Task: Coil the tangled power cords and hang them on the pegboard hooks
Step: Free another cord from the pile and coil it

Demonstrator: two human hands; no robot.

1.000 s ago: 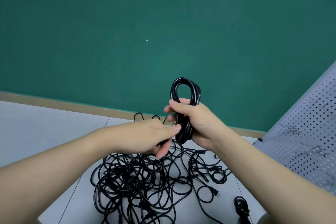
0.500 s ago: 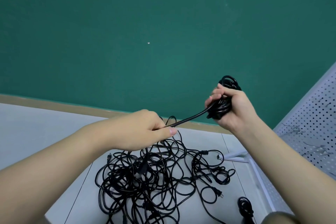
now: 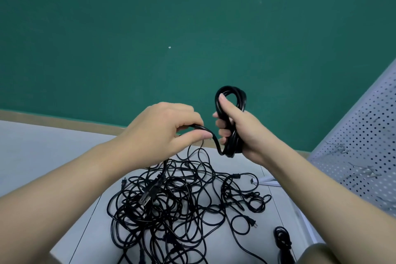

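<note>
Since half a second ago my right hand (image 3: 240,133) has swung back toward centre frame, its fingers wrapped round the coiled cord (image 3: 232,122), now upright. Lowest in frame, the tangled cords (image 3: 171,206) sprawl over the grey table (image 3: 70,231); one small coiled bundle (image 3: 282,239) lies apart at lower right. Above them my left hand (image 3: 162,133) pinches the coil's loose tail. One pegboard (image 3: 362,146) leans at the right edge, well clear. Behind stands the green wall (image 3: 150,28).

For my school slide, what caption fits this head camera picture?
Right hand grips a coiled black power cord; left hand pinches its loose end.
</note>
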